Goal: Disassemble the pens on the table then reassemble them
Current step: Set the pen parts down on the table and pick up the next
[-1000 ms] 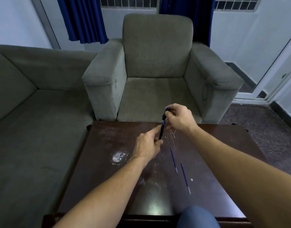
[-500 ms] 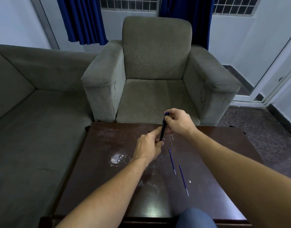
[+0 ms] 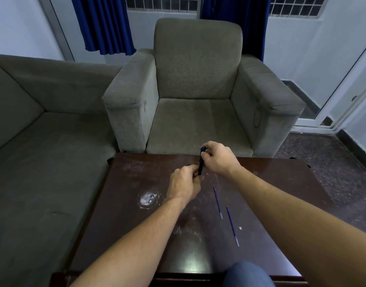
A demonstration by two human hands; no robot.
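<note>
Item under inspection: a dark blue pen (image 3: 201, 162), held clear of the surface above the far half of the table (image 3: 132, 175). Its long axis runs nearly straight away from the person, with the near end low and the far end raised.

The left hand (image 3: 184, 184) has its fingers curled round the near, lower end. The right hand (image 3: 218, 157) pinches the far, upper end, where the blue tip of the pen shows above the fingers. Both hands are thus closed on the same pen, one at each end, and only a short stretch of barrel is exposed between them. We cannot tell whether the halves have begun to separate.

We judge that any parting or joining of the barrel must act along that axis, the hands drawing apart or turning against each other. Which of the two is in hand we cannot say.

Two thin blue refills lie loose on the table nearer the person and to the right: one refill (image 3: 217, 201) closer to the hands, a second refill (image 3: 232, 225) just beyond it, roughly parallel and not touching. The right forearm passes beside them, so we judge the right hand is better placed to reach them.

Also noted: a white stain (image 3: 148, 200) on the tabletop, and a grey armchair (image 3: 198, 79) beyond the table.
</note>
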